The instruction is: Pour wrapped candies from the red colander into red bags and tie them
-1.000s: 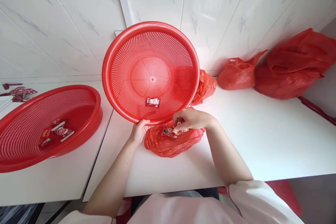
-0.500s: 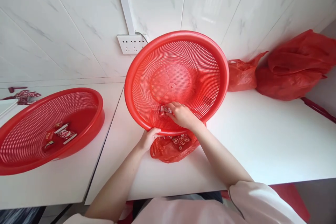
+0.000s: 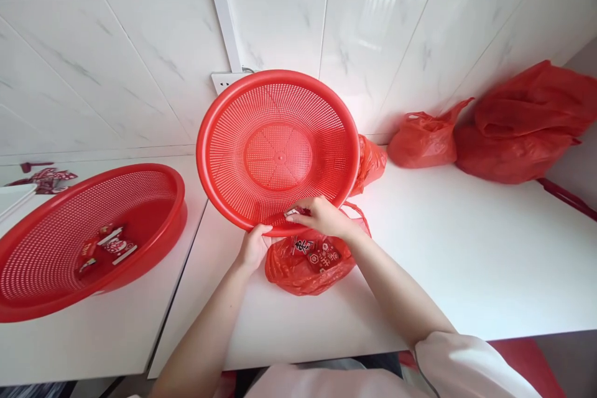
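Note:
A red plastic mesh basket (image 3: 278,143) is tilted with its open side toward me. My left hand (image 3: 255,250) is closed on the lower left of its rim. My right hand (image 3: 319,216) reaches over the lower rim and pinches a small red-and-white wrapped packet (image 3: 291,212), mostly hidden by the fingers. Below the rim, an open red plastic bag (image 3: 310,283) lies on the white table (image 3: 443,249). Red packages with pale printed characters (image 3: 323,258) show inside the bag.
On the left stands a second red basket (image 3: 161,239) holding several small wrapped packets (image 3: 116,245). Red plastic bags (image 3: 424,143) line the tiled wall at the right, with a large one (image 3: 522,130) in the corner. A socket panel (image 3: 222,82) sits behind the tilted basket.
The tilted basket has shifted left, uncovering another red bag behind it and more of the bag below. My right hand has drawn the packet down toward the near rim.

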Action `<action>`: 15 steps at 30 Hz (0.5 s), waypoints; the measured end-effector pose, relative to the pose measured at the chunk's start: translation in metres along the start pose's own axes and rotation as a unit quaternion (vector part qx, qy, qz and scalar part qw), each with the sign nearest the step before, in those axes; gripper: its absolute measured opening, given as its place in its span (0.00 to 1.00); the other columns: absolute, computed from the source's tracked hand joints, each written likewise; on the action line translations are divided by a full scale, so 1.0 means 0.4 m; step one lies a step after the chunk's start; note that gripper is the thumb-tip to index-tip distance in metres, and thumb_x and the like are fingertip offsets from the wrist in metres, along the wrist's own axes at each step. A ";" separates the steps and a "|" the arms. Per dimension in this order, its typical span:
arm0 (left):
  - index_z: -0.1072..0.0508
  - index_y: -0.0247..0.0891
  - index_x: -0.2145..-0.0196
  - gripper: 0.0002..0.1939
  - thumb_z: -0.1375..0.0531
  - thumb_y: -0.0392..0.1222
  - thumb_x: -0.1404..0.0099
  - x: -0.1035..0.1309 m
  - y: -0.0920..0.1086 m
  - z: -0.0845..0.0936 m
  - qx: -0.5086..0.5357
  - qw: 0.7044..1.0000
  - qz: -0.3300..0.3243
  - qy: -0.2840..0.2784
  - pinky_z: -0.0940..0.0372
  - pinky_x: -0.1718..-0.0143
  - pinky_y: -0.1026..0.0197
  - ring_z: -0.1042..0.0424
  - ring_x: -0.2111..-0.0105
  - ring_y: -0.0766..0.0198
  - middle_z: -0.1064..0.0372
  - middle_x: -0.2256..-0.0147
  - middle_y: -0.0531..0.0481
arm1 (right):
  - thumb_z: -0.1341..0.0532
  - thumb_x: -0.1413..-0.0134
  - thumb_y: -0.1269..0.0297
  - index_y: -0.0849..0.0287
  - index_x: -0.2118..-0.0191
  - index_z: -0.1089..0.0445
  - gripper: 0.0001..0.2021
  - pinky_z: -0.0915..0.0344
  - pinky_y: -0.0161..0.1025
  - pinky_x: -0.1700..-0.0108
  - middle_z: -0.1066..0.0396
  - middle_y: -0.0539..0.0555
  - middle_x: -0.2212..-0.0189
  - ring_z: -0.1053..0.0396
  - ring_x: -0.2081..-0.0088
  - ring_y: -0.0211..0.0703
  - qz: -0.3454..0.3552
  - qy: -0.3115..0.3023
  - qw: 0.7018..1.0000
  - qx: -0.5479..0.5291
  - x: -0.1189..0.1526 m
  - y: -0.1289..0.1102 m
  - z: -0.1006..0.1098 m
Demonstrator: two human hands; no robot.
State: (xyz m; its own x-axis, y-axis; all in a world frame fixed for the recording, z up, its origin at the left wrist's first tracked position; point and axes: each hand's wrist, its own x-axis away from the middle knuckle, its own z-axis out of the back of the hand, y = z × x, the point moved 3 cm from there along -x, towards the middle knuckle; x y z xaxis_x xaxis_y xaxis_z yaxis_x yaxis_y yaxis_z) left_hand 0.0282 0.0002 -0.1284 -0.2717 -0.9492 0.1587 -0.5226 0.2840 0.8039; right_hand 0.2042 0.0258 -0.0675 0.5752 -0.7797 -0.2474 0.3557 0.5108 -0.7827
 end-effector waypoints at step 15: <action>0.29 0.34 0.76 0.04 0.41 0.36 0.46 -0.003 0.040 0.027 -0.040 0.994 -0.062 0.077 0.31 0.57 0.51 0.26 0.61 0.54 0.26 0.68 0.46 | 0.45 0.41 0.61 0.55 0.58 0.29 0.10 0.39 0.37 0.69 0.28 0.52 0.73 0.33 0.72 0.41 -0.146 0.014 0.980 0.133 0.077 -0.001 0.128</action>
State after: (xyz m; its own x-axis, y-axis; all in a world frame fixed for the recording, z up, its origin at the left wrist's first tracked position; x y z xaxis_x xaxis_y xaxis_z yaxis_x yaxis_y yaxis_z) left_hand 0.0113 0.0072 -0.1218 -0.0783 -0.9876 0.1364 -0.4773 0.1572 0.8645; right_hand 0.2594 0.0203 -0.0453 0.4013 -0.9144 -0.0525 0.6842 0.3374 -0.6466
